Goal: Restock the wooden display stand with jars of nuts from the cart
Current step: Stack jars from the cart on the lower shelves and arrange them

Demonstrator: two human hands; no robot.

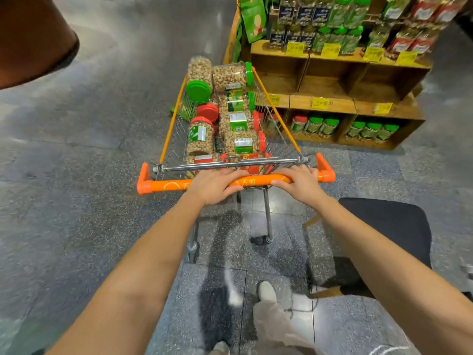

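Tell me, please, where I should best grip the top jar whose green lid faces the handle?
Probably round its clear body, just behind the lid, coming from above: the green-lidded jar lies tilted on top of the pile in the cart, lid toward you, so its upper side is free.

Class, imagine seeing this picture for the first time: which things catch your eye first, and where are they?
The bright orange handle across the middle stands out first, gripped by the left hand and right hand. Beyond it the cart is piled with green- and red-lidded jars of nuts. At upper right stands the wooden display stand, dotted with yellow price tags.
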